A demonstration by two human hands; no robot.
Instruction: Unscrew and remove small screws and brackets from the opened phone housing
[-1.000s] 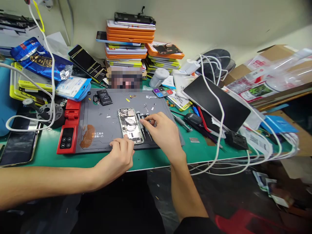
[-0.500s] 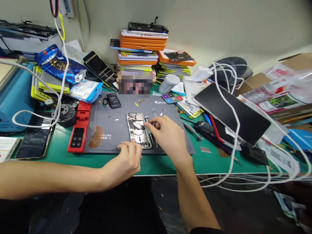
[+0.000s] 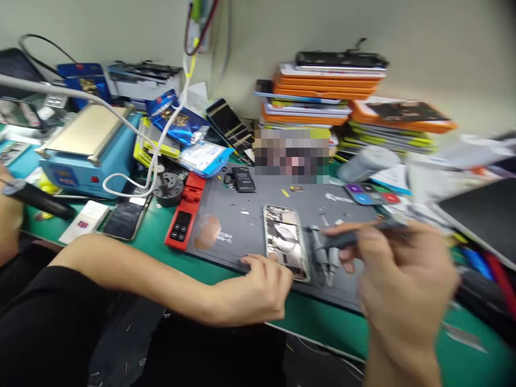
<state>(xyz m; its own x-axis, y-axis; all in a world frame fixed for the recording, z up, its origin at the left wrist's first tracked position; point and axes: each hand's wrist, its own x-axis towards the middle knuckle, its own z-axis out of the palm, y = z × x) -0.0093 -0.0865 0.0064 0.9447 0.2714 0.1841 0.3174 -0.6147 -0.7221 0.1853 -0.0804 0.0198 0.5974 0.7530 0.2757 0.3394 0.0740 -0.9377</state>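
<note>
An opened phone [image 3: 288,242], its inner parts showing, lies on the grey work mat [image 3: 250,193]. My left hand [image 3: 266,282] is curled at its lower left edge, fingertips touching the frame. My right hand [image 3: 403,263], blurred and raised to the right of the phone, grips a dark grey screwdriver [image 3: 349,238] that points left. Below the tool, other slim screwdrivers [image 3: 328,263] lie on the mat beside the phone. The held tool's tip is too smeared to make out.
A red device with buttons [image 3: 179,228] flanks the mat. A phone battery [image 3: 244,179] lies at the back, before stacked orange boxes [image 3: 322,86]. A blue machine [image 3: 97,166] and white cable [image 3: 161,140] are left. At the far left, another person's hand [image 3: 10,209] holds a black cylinder [image 3: 36,199].
The view has turned left, bringing in the blue machine and another person's hand. My right hand has lifted away from beside the phone with a screwdriver. My left hand stays at the phone.
</note>
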